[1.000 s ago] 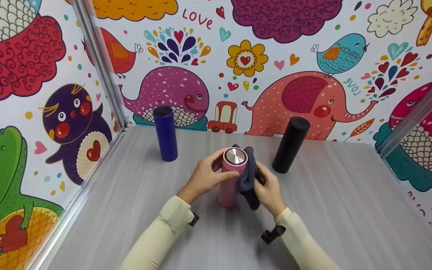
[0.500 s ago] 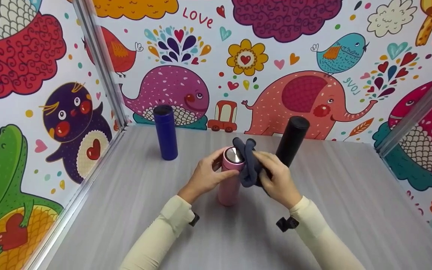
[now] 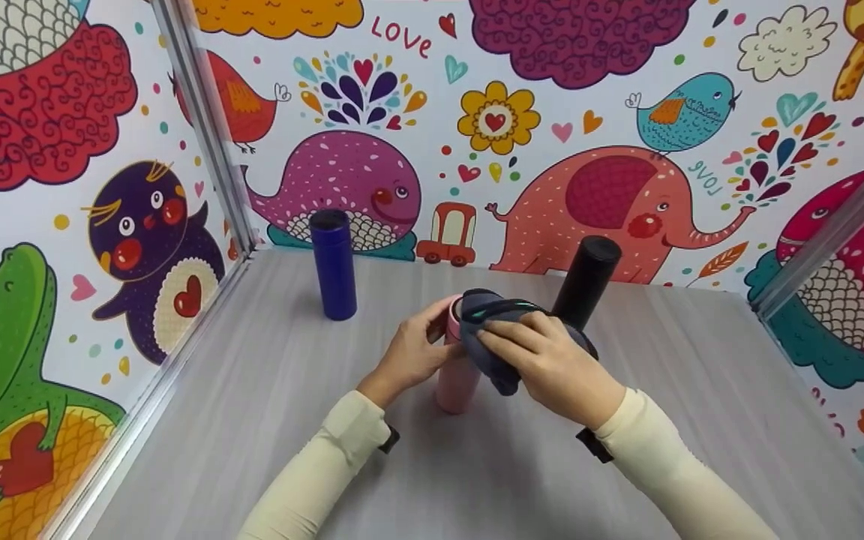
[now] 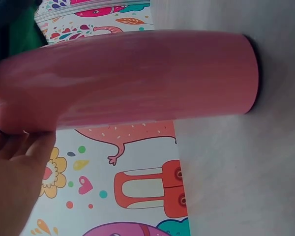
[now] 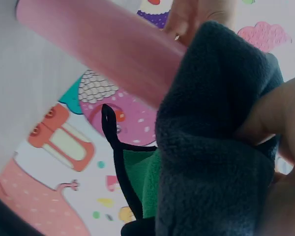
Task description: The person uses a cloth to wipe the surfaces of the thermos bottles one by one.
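A pink thermos bottle [image 3: 456, 386] stands upright near the middle of the table. My left hand [image 3: 411, 351] grips it close to its top, thumb in front and fingers behind. In my right hand [image 3: 561, 367] is a dark grey cloth [image 3: 488, 352], which lies over the right part of the bottle's lid. The right wrist view shows the cloth [image 5: 211, 132] folded thick against the bottle, with a green underside and black edging with a loop. Most of the lid is hidden under the cloth. In the left wrist view the bottle [image 4: 152, 78] fills the upper part.
A blue thermos bottle [image 3: 335, 270] stands at the back left. Behind my right hand stands a black bottle [image 3: 589, 277], its lower part hidden by the cloth and hand. The grey table [image 3: 252, 405] ends at printed walls on the left, back and right.
My right hand has moved up and turned over, bringing the cloth from the bottle's right side onto its lid. The left hand keeps its grip, and the bottle has stayed in place.
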The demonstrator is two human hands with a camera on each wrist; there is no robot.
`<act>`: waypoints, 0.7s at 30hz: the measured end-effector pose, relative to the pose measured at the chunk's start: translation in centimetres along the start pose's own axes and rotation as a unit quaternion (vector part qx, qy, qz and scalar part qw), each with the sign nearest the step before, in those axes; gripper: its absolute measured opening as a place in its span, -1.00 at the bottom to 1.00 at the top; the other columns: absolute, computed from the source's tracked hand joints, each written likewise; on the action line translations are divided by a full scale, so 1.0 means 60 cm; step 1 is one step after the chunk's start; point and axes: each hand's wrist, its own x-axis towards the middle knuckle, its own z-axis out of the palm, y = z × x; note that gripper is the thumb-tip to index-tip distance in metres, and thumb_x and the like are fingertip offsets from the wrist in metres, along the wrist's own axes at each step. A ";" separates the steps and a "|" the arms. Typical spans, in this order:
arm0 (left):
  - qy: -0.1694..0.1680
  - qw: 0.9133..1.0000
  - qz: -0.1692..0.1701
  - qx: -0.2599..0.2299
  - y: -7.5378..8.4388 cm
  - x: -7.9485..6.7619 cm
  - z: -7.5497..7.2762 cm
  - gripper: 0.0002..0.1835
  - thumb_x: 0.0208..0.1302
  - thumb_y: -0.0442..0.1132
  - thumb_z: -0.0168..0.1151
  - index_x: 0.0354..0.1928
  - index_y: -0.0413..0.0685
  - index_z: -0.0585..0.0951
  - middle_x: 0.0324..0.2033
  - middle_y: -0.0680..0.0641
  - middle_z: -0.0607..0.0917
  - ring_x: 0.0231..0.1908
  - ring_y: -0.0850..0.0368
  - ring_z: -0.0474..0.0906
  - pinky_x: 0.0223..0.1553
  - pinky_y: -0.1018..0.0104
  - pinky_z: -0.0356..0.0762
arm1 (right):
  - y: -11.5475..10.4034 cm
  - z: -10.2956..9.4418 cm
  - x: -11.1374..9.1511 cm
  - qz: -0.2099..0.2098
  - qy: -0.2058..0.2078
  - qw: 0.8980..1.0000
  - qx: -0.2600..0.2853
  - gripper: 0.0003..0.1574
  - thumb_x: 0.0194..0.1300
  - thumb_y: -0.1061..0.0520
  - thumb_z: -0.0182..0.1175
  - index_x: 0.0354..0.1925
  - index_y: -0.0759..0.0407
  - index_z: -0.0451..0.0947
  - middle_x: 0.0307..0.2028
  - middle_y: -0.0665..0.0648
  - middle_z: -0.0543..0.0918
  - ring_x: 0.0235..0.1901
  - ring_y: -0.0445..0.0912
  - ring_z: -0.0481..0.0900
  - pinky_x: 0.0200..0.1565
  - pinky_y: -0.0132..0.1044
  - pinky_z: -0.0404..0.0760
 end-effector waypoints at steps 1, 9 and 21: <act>-0.002 1.000 0.008 0.000 -0.001 0.000 0.000 -0.26 0.23 -0.36 0.44 0.44 -0.12 0.37 0.29 -0.08 0.51 0.30 0.08 0.42 0.27 0.25 0.36 | -0.002 -0.002 0.005 -0.008 -0.011 1.000 -0.004 -0.21 -0.02 0.36 0.53 0.22 0.10 0.60 0.09 0.10 0.65 -0.08 0.09 0.53 -0.03 0.01 0.64; 0.013 0.993 0.107 0.054 -0.012 0.001 -0.001 -0.58 0.20 -0.52 0.32 0.12 -0.27 0.57 -0.02 -0.13 0.69 -0.02 0.06 0.63 0.05 0.19 0.59 | -0.006 -0.009 0.052 -0.056 -0.081 0.994 -0.037 -0.10 -0.06 0.18 0.62 0.28 0.03 0.56 0.14 0.05 0.64 0.03 0.09 0.51 0.04 0.05 0.57; 0.007 1.000 0.002 -0.002 -0.006 -0.005 0.002 -0.27 0.23 -0.03 0.46 0.39 -0.08 0.42 0.23 -0.01 0.57 0.22 0.14 0.49 0.23 0.24 0.43 | 0.049 -0.003 0.077 0.028 -0.135 0.990 0.027 -0.22 0.02 0.23 0.57 0.25 0.04 0.60 0.10 0.11 0.67 0.08 0.11 0.50 0.07 0.08 0.58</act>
